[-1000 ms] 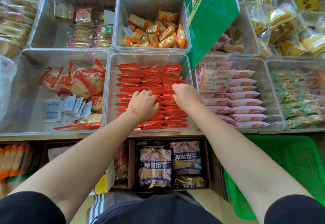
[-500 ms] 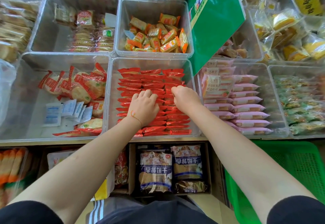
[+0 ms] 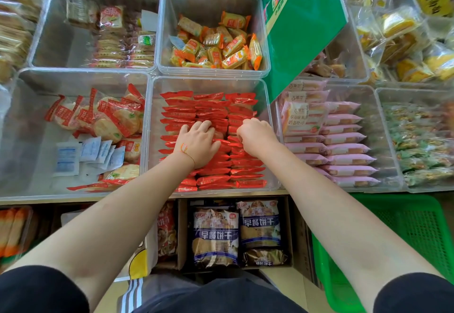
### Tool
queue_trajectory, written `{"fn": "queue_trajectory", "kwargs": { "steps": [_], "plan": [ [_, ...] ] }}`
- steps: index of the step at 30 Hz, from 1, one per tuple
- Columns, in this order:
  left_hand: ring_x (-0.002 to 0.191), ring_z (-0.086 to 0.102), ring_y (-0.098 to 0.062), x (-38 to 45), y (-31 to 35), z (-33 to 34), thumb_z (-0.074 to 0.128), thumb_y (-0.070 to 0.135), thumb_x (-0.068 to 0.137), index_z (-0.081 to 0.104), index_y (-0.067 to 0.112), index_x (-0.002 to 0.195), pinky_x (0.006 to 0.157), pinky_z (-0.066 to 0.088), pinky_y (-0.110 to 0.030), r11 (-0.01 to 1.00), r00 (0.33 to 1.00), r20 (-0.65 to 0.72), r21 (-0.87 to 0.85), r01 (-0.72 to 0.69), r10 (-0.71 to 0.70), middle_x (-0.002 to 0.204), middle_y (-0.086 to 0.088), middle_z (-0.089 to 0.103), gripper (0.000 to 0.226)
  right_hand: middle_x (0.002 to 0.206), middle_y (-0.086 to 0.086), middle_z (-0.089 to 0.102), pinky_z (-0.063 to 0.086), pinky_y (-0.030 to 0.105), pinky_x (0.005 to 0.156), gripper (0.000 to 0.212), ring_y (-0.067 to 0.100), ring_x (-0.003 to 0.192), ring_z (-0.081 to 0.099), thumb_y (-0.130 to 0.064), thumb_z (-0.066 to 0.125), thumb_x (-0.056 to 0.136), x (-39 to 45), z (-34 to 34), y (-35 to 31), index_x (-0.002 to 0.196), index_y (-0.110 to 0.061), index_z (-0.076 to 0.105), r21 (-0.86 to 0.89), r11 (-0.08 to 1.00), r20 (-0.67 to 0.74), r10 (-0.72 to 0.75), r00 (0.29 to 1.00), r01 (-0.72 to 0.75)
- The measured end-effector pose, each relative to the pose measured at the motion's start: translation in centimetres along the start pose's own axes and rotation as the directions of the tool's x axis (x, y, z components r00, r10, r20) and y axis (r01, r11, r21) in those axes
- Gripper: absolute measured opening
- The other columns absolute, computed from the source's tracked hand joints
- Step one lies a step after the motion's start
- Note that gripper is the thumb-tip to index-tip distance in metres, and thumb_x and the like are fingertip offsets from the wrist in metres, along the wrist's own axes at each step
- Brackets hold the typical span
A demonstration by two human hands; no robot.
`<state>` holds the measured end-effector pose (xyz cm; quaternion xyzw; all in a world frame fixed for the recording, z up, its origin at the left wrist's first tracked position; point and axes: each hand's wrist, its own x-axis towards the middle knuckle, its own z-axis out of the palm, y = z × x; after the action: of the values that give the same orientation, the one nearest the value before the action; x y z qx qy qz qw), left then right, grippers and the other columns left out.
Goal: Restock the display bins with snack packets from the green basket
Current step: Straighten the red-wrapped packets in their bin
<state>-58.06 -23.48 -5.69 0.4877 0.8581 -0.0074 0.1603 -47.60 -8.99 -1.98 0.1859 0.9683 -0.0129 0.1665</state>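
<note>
Fingers of our left hand (image 3: pixel 198 142) curl down onto the red snack packets (image 3: pixel 211 116), pressing the rows; right hand (image 3: pixel 256 135) is fisted on the same stack, its hold hidden from us, so we cannot tell; item: packets, filed upright in three rows in the clear centre bin (image 3: pixel 270 126); we judge them light, slick, crinkly, contents brittle; best pinched at the crimped seal; open room at the bin's 12 o'clock end; walls crowd 3 and 9; green basket (image 3: pixel 417 226) at 4 o'clock.
</note>
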Motion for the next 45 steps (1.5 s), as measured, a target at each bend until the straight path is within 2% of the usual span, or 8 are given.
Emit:
{"fn": "queue_trajectory", "kwargs": {
  "steps": [5, 21, 26, 29, 32, 38, 42, 45],
  "plan": [
    [0.127, 0.047, -0.025, 0.0, 0.6, -1.2, 0.036, 0.042, 0.099, 0.056, 0.015, 0.13, 0.101, 0.034, -0.043, 1.0, 0.989, -0.149, -0.004, -0.024, 0.023, 0.137, -0.004, 0.053, 0.046, 0.108, 0.008, 0.059, 0.041, 0.039, 0.084, 0.018, 0.029, 0.104, 0.053, -0.007, 0.046, 0.095, 0.6, 0.7, -0.1, 0.107, -0.01, 0.058, 0.15, 0.984, -0.192, 0.123, 0.974, -0.095],
    [0.151, 0.015, -0.024, 1.8, -0.6, -1.2, 0.027, 0.053, 0.101, 0.019, 0.02, 0.156, 0.12, 0.014, -0.049, 0.998, 0.996, 0.081, -0.053, -0.019, 0.023, 0.162, -0.004, 0.022, 0.065, 0.127, 0.008, 0.052, 0.036, 0.042, 0.103, 0.038, 0.029, 0.118, 0.047, -0.008, 0.041, 0.095, 0.3, 0.8, -0.3, 0.129, -0.011, 0.057, 0.209, 0.97, -0.014, 0.129, 0.991, -0.124],
    [0.145, 0.027, -0.025, 2.4, -0.4, -1.7, 0.03, 0.048, 0.101, 0.032, 0.018, 0.151, 0.115, 0.021, -0.048, 0.999, 1.0, 0.014, -0.039, -0.019, 0.02, 0.154, -0.007, 0.037, 0.059, 0.117, 0.008, 0.058, 0.038, 0.04, 0.097, 0.032, 0.028, 0.11, 0.05, -0.008, 0.039, 0.094, 0.7, 0.4, 0.3, 0.115, -0.009, 0.063, 0.234, 0.965, -0.138, 0.157, 0.978, -0.122],
    [0.141, 0.031, -0.027, 2.1, -0.4, -1.7, 0.035, 0.042, 0.099, 0.04, 0.017, 0.145, 0.109, 0.03, -0.046, 0.999, 0.99, -0.139, -0.031, -0.017, 0.013, 0.152, -0.009, 0.038, 0.052, 0.129, 0.011, 0.051, 0.039, 0.041, 0.1, 0.041, 0.029, 0.118, 0.047, -0.007, 0.042, 0.093, 1.9, 0.4, 0.4, 0.133, -0.009, 0.05, 0.302, 0.945, -0.18, 0.186, 0.966, -0.125],
    [0.151, 0.012, -0.026, 2.5, -1.0, -1.3, 0.033, 0.046, 0.101, 0.026, 0.021, 0.154, 0.116, 0.022, -0.048, 0.999, 0.998, -0.057, -0.034, -0.037, 0.035, 0.164, -0.005, 0.016, 0.06, 0.144, 0.011, 0.043, 0.036, 0.044, 0.108, 0.057, 0.03, 0.131, 0.042, -0.007, 0.043, 0.093, 2.9, 1.3, -0.3, 0.149, -0.014, 0.034, 0.27, 0.957, -0.071, 0.129, 0.989, -0.105],
    [0.151, 0.014, -0.024, 4.1, -1.5, -1.3, 0.025, 0.053, 0.101, 0.015, 0.026, 0.157, 0.116, 0.017, -0.051, 1.0, 0.999, 0.028, -0.01, 0.016, -0.016, 0.163, -0.002, 0.019, 0.063, 0.129, 0.009, 0.055, 0.036, 0.043, 0.102, 0.039, 0.031, 0.118, 0.051, -0.009, 0.04, 0.095, 1.9, 2.6, -0.4, 0.133, -0.013, 0.051, 0.152, 0.981, -0.139, 0.139, 0.98, -0.117],
    [0.134, 0.041, -0.026, 3.8, -0.9, -2.2, 0.032, 0.047, 0.099, 0.028, 0.015, 0.151, 0.109, 0.025, -0.051, 0.994, 0.989, -0.101, 0.0, 0.108, -0.107, 0.142, -0.008, 0.05, 0.061, 0.118, 0.012, 0.057, 0.041, 0.043, 0.092, 0.03, 0.032, 0.11, 0.051, -0.001, 0.04, 0.092, 2.7, 1.2, 0.6, 0.117, -0.007, 0.055, 0.194, 0.97, -0.18, 0.185, 0.966, -0.15],
    [0.14, 0.032, -0.026, 2.4, -0.9, -1.7, 0.038, 0.039, 0.097, 0.038, 0.015, 0.147, 0.111, 0.025, -0.048, 0.999, 0.98, -0.198, -0.029, 0.019, -0.024, 0.148, -0.009, 0.044, 0.055, 0.114, 0.015, 0.054, 0.043, 0.043, 0.087, 0.021, 0.033, 0.107, 0.05, 0.002, 0.042, 0.091, 4.4, 0.1, 1.1, 0.109, -0.005, 0.053, 0.228, 0.958, -0.266, 0.233, 0.935, -0.174]
  ]
}}
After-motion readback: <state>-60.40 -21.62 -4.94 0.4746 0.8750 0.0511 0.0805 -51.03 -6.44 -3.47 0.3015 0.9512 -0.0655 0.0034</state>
